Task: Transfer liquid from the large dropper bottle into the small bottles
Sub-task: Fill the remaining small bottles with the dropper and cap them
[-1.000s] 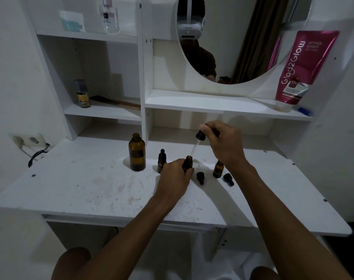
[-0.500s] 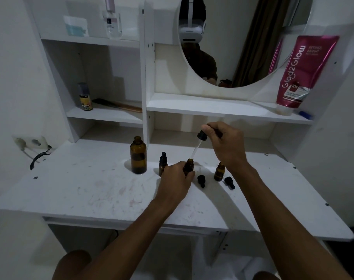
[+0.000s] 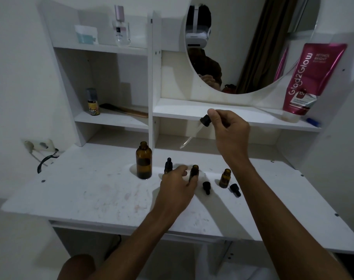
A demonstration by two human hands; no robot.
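The large amber bottle [image 3: 144, 161] stands uncapped on the white desk [image 3: 91, 195]. My right hand [image 3: 228, 130] pinches the black bulb of the glass dropper [image 3: 196, 132], lifted clear above the desk with its tip pointing down-left. My left hand [image 3: 177, 184] holds an open small amber bottle [image 3: 194, 172] by its base. Behind my fingers stands a capped small bottle [image 3: 168, 165]. Another open small bottle [image 3: 225, 178] stands to the right, with two loose black dropper caps [image 3: 206, 186] [image 3: 234, 189] lying beside it.
A white shelf unit rises behind the desk with a round mirror [image 3: 253, 43], a pink tube [image 3: 311, 77], a small spray can [image 3: 93, 102], a comb [image 3: 123, 110] and a perfume bottle [image 3: 121, 27]. A wall socket with a black cable [image 3: 44, 156] sits at left.
My right hand has raised the dropper out of the small bottle and up toward the shelf. My left hand stays at that bottle.
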